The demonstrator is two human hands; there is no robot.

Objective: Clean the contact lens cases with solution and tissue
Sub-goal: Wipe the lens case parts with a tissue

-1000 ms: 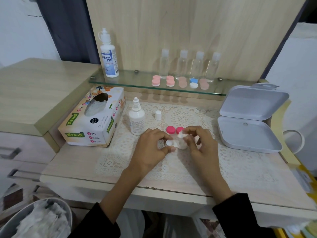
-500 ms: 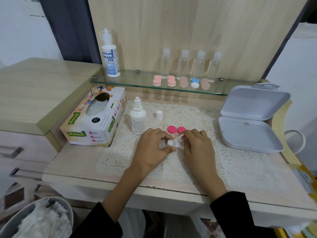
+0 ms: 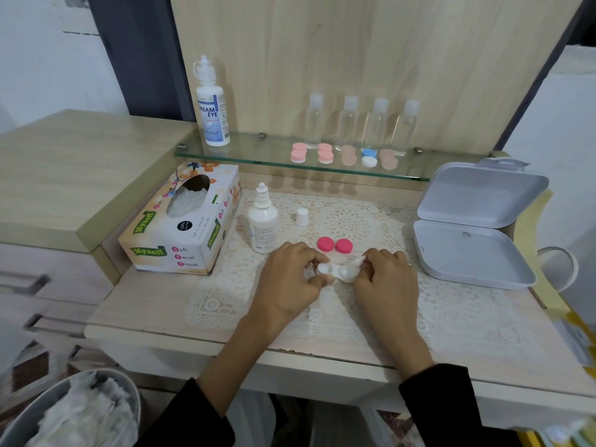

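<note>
Here the Mysoft tissue box [image 3: 167, 253] sits left of the lace mat [image 3: 451, 317], within easy reach, with tissue showing in its slot. The white hinged box [image 3: 467, 256] on the right lies open with nothing visible inside, and the bin [image 3: 38, 400] at lower left holds crumpled tissues. The left hand [image 3: 290, 279] pinches the white lens case [image 3: 335, 271] by its left well, likely to steady it. The right hand [image 3: 387, 279], fingers curled, pinches a tissue twist [image 3: 357, 262] at the right well. The solution bottle [image 3: 263, 221] stands uncapped, its cap [image 3: 302, 216] beside it. Two pink lids [image 3: 325, 244] lie just behind the case.
</note>
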